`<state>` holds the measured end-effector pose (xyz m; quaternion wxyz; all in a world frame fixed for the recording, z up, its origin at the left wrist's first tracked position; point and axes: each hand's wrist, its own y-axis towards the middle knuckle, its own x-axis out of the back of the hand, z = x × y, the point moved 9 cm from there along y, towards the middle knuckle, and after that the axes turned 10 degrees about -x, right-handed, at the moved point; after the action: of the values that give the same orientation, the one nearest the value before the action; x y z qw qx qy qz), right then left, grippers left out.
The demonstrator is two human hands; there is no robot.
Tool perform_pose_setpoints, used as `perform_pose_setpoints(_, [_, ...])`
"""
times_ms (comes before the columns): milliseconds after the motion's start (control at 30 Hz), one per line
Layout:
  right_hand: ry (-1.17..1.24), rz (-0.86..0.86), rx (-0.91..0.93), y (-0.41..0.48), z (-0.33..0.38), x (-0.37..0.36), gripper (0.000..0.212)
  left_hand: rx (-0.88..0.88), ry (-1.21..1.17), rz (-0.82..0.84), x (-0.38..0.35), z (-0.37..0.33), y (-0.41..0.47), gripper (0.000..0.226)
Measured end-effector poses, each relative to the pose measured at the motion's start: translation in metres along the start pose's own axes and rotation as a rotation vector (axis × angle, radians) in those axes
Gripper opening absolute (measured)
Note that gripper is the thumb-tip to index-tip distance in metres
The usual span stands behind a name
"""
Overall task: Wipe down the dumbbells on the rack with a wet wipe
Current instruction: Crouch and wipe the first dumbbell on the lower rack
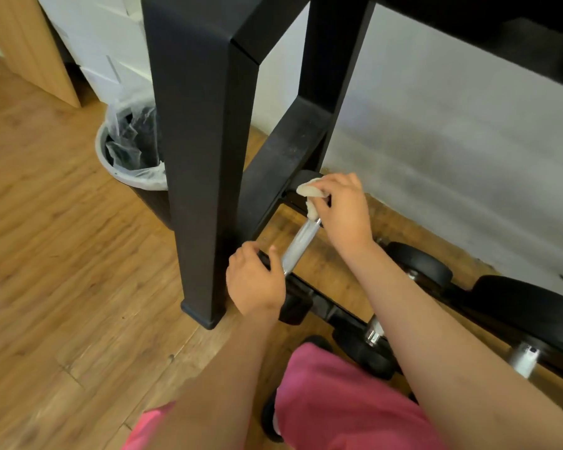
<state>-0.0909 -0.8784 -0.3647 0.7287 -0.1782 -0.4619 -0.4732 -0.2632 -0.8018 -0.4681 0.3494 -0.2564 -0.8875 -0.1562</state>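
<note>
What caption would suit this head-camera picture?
Right hand presses a wet wipe on the chrome handle of a dumbbell; left hand grips its near end, low on the black rack.

**Around the Edges**

Plank floor [62, 254] of warm brown wood, spread across the left and on toward the right. On it, at upper left, a round bin [153, 206] with dark walls and a pale rim, lined with a crinkled clear bag [134, 138] folded over that rim; right side hidden. Behind the bin, white drawers [91, 43]; left of them, a light wooden panel [30, 47] reaching down to the floor. At right, a white wall [452, 125], greyed and scuffed low down, with a dark speck near the floor. At the bottom edge, pink cloth [338, 404] on a leg.
</note>
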Motion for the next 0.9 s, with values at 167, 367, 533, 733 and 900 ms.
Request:
perform_pose_setpoints(167, [-0.117, -0.007, 0.137, -0.003, -0.008, 0.002, 0.025, -0.005, 0.068, 0.002, -0.004, 0.003, 0.002, 0.025])
perform_pose_setpoints(367, [-0.003, -0.047, 0.122, -0.015, -0.016, 0.010, 0.025, 0.012, 0.088, 0.008, -0.004, -0.001, 0.000, 0.022])
perform_pose_setpoints(533, [-0.038, 0.008, 0.145, -0.015, -0.020, 0.005, 0.027, 0.022, 0.093, -0.001, -0.002, 0.000, -0.001, 0.017])
perform_pose_setpoints(733, [0.277, -0.094, -0.319, -0.072, -0.118, 0.031, 0.014, 0.051, 0.081, -0.006, -0.002, 0.003, -0.002, 0.019])
perform_pose_setpoints(900, [0.738, -0.033, -0.810, -0.097, -0.130, -0.025, 0.006, 0.093, 0.078, -0.008, -0.001, 0.002, -0.002, 0.013])
